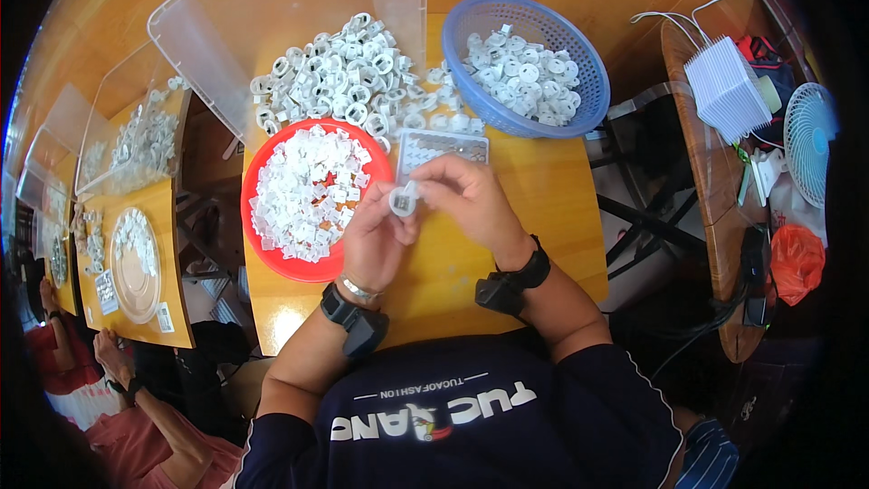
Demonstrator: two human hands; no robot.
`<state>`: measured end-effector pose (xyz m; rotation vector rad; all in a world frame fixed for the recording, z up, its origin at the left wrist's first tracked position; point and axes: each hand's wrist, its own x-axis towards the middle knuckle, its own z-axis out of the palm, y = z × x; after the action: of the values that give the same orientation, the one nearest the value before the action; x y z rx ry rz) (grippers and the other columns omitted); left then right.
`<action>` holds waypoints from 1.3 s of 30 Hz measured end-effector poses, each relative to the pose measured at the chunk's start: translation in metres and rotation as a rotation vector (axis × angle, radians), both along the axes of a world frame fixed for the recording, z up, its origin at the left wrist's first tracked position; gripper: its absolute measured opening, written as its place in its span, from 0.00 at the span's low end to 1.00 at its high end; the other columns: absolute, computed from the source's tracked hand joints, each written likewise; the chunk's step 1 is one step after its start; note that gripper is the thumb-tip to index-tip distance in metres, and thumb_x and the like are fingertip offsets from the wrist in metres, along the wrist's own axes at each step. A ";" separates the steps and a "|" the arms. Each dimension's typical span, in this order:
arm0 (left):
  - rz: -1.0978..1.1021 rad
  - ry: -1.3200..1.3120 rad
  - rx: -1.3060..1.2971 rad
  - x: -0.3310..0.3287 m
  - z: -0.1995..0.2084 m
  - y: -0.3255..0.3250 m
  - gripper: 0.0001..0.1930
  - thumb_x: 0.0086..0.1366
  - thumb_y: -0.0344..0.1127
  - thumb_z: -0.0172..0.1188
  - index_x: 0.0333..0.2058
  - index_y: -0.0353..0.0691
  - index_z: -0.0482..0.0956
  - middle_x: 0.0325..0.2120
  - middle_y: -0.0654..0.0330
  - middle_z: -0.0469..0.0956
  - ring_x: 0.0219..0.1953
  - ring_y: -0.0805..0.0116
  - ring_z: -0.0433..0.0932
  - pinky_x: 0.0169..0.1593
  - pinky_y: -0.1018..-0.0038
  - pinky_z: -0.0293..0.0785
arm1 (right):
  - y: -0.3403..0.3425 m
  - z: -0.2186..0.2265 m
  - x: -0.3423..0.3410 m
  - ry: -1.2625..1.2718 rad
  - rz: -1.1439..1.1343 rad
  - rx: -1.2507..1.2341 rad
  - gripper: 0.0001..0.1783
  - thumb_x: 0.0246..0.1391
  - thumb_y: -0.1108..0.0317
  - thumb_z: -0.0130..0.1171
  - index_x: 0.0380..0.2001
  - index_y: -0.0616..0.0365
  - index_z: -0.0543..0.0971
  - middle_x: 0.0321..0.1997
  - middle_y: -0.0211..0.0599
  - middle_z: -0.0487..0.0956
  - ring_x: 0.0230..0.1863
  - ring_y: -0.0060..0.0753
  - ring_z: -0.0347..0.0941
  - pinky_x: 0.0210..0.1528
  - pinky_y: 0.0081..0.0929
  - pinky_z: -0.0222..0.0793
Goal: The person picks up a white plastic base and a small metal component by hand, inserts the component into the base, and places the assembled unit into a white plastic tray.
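Over the middle of the wooden table, my left hand [373, 234] grips a small white ring-shaped plastic part [403, 203] between thumb and fingers. My right hand [463, 192] is pinched at the ring's upper right edge; whatever lies between its fingertips is too small to make out. Just beyond my hands sits a clear tray [440, 134] holding rows of small greyish-white pieces. A red round tray [294, 269], heaped with small white plastic pieces [303, 190], lies directly left of my left hand.
White ring-shaped parts [339, 72] are piled at the back before an upright clear plastic bin [217, 27]. A blue basket [593, 68] of round white parts stands back right. Leftward, co-workers sit at other tables [172, 303]. A side table [692, 109] with a fan [808, 140] is at right.
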<state>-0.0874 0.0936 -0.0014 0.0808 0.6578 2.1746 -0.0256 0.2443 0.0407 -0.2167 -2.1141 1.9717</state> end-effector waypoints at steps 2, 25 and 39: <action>-0.002 0.034 -0.014 0.001 -0.001 0.000 0.07 0.68 0.37 0.49 0.38 0.40 0.69 0.26 0.61 0.74 0.25 0.75 0.70 0.28 0.81 0.64 | -0.005 -0.001 0.000 0.019 0.007 0.030 0.04 0.54 0.75 0.60 0.33 0.64 0.78 0.31 0.28 0.79 0.32 0.16 0.73 0.36 0.18 0.70; 0.017 -0.020 0.035 0.003 -0.002 0.000 0.07 0.68 0.37 0.49 0.39 0.41 0.69 0.29 0.62 0.75 0.27 0.75 0.72 0.30 0.81 0.65 | -0.016 0.003 0.000 0.123 -0.059 0.323 0.04 0.52 0.74 0.60 0.29 0.62 0.76 0.28 0.39 0.76 0.26 0.34 0.76 0.29 0.27 0.70; 0.089 0.158 -0.008 0.006 -0.002 0.003 0.06 0.67 0.35 0.49 0.38 0.41 0.69 0.28 0.63 0.73 0.25 0.76 0.70 0.29 0.81 0.65 | -0.019 0.005 0.002 0.079 -0.052 0.203 0.04 0.52 0.74 0.58 0.28 0.63 0.75 0.27 0.38 0.76 0.25 0.30 0.76 0.28 0.27 0.69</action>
<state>-0.0819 0.0970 -0.0030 0.2254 0.7722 2.2677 -0.0231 0.2256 0.0460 -0.1521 -2.2153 1.6935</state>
